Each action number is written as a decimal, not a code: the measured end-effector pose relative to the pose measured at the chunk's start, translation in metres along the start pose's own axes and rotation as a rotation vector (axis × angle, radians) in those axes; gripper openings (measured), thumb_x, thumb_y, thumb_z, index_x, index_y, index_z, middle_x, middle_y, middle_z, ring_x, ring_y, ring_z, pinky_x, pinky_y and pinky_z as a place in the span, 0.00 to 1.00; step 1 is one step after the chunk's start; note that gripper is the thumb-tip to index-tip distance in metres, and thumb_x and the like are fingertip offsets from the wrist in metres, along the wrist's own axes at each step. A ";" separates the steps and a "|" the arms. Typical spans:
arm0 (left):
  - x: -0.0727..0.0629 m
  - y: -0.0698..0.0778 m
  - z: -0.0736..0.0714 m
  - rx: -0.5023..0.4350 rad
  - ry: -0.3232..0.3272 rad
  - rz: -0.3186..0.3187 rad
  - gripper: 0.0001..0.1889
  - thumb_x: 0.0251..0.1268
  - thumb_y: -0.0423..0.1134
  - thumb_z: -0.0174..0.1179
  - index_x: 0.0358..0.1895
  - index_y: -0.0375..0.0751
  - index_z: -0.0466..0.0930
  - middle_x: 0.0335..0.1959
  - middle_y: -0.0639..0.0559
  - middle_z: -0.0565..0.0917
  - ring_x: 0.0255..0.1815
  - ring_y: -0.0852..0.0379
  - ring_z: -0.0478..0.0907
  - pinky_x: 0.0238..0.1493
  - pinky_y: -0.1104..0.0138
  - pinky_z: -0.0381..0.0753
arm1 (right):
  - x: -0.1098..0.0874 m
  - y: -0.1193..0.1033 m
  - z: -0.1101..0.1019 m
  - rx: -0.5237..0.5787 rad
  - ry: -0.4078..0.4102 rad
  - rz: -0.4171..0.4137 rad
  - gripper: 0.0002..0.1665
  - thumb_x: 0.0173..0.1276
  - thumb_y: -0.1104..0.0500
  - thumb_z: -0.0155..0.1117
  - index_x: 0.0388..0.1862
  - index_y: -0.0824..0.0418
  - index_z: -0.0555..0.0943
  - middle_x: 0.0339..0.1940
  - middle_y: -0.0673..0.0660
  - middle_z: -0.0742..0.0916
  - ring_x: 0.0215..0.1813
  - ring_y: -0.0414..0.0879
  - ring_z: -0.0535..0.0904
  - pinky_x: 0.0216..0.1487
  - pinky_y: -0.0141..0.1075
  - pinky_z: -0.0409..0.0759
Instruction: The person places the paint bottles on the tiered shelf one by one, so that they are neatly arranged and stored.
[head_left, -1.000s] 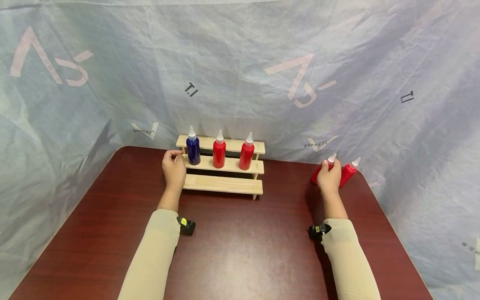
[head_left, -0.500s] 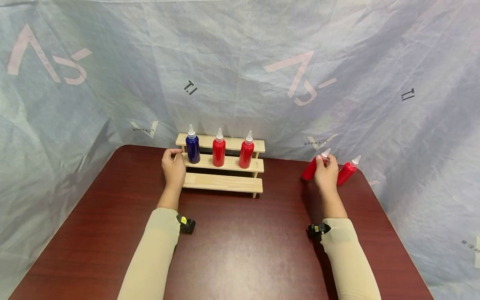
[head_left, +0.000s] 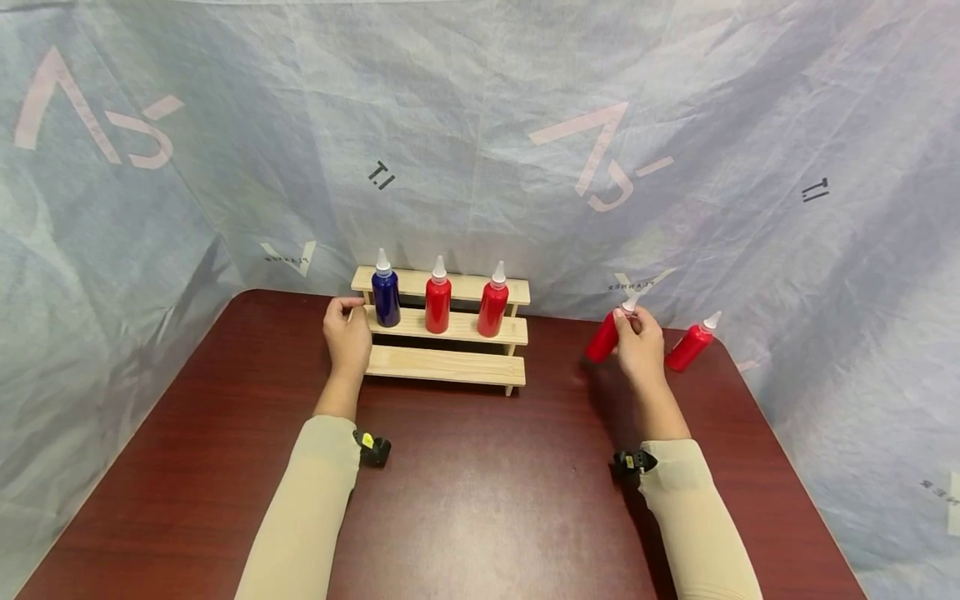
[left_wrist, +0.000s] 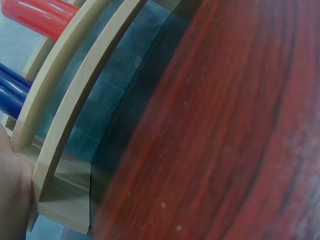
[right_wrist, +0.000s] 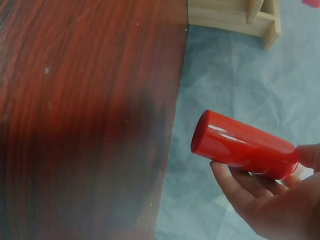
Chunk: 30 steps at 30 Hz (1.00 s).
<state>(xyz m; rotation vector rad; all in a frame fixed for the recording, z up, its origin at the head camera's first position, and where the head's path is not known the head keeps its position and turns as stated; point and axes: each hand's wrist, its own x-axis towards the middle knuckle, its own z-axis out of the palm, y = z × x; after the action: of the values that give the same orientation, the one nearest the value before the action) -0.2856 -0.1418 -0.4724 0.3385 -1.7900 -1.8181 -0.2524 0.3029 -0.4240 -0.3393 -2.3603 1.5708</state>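
Note:
My right hand (head_left: 639,343) grips a red squeeze bottle (head_left: 602,337) near its white nozzle cap, thumb on the neck. The bottle leans, its base toward the left, and the right wrist view shows the whole underside of the red bottle (right_wrist: 201,134), off the table. At the left end of a three-step wooden rack (head_left: 450,367), my left hand (head_left: 348,337) holds the side with bent fingers; the fingertips are partly hidden. On the middle step stand a blue bottle (head_left: 386,298) and two red bottles, one central (head_left: 438,306) and one right (head_left: 492,310), all upright.
Another red bottle (head_left: 690,347) stands near the table's back right corner, just right of my right hand. The dark red table (head_left: 465,483) ends at a grey cloth backdrop (head_left: 480,150) close behind the rack.
My right hand has carried the red bottle left, away from the other red bottle at the corner. My left hand and the rack have stayed in place.

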 end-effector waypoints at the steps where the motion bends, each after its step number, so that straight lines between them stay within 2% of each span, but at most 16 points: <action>1: 0.000 0.000 0.000 0.002 -0.002 0.000 0.10 0.73 0.28 0.52 0.47 0.26 0.81 0.47 0.46 0.80 0.52 0.55 0.74 0.54 0.71 0.70 | -0.001 -0.001 0.000 -0.006 -0.009 -0.001 0.29 0.83 0.44 0.56 0.72 0.60 0.75 0.58 0.65 0.86 0.32 0.38 0.83 0.29 0.27 0.83; 6: -0.001 0.000 0.000 0.008 -0.008 0.005 0.11 0.73 0.29 0.52 0.48 0.26 0.81 0.48 0.45 0.79 0.53 0.53 0.74 0.55 0.70 0.69 | -0.005 -0.006 0.001 -0.017 -0.014 -0.005 0.29 0.83 0.44 0.56 0.72 0.60 0.76 0.63 0.67 0.84 0.33 0.38 0.82 0.30 0.26 0.82; 15: 0.000 -0.002 0.000 0.007 -0.001 0.005 0.10 0.73 0.29 0.52 0.47 0.26 0.81 0.46 0.49 0.79 0.54 0.54 0.74 0.56 0.70 0.69 | -0.010 -0.010 0.008 -0.010 -0.015 -0.043 0.24 0.82 0.48 0.58 0.68 0.59 0.80 0.52 0.59 0.85 0.37 0.44 0.83 0.34 0.29 0.85; 22: 0.001 -0.003 0.000 0.018 0.001 0.008 0.10 0.73 0.29 0.52 0.47 0.26 0.81 0.46 0.47 0.79 0.54 0.54 0.74 0.57 0.70 0.69 | -0.013 -0.011 0.011 -0.010 -0.028 -0.091 0.25 0.83 0.49 0.58 0.70 0.61 0.80 0.59 0.64 0.87 0.37 0.32 0.82 0.36 0.22 0.83; 30: 0.001 -0.003 0.000 0.012 -0.001 0.008 0.11 0.72 0.29 0.52 0.48 0.25 0.81 0.48 0.43 0.80 0.54 0.53 0.74 0.57 0.71 0.69 | -0.019 -0.021 0.012 0.002 -0.094 -0.117 0.26 0.83 0.50 0.57 0.72 0.63 0.78 0.63 0.69 0.86 0.33 0.33 0.83 0.36 0.22 0.84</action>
<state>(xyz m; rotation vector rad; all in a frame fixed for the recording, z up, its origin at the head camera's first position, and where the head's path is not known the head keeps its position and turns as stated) -0.2869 -0.1428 -0.4753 0.3344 -1.8012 -1.8034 -0.2394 0.2782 -0.4108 -0.1261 -2.4010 1.5662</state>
